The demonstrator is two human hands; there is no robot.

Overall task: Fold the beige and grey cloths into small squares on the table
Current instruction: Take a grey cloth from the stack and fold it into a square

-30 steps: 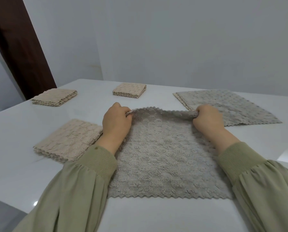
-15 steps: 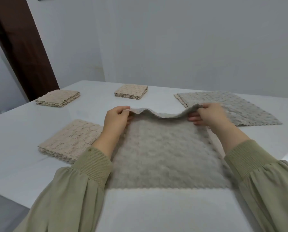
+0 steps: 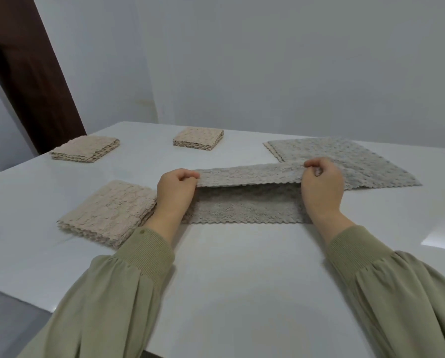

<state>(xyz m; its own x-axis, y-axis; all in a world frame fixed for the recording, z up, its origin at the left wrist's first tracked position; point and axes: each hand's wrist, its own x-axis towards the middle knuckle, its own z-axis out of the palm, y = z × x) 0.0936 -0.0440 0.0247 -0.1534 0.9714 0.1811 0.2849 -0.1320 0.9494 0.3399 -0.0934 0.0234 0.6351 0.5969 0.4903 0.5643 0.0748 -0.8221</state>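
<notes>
A white surface (image 3: 242,275) meets pale walls (image 3: 267,60), with a dark wooden post (image 3: 27,65) behind its far left corner. The left hand (image 3: 176,188) and right hand (image 3: 322,187), knuckles up and wrists low, each pinch a corner of the grey cloth (image 3: 247,175) between thumb and curled fingers. They hold its far edge raised over the half lying flat mid-surface. A folded beige cloth (image 3: 110,210) lies just beside the left wrist. A beige square (image 3: 85,148) sits near the far left corner, a second beige square (image 3: 198,138) by the far edge, and flat grey cloths (image 3: 345,153) lie behind the right hand.
</notes>
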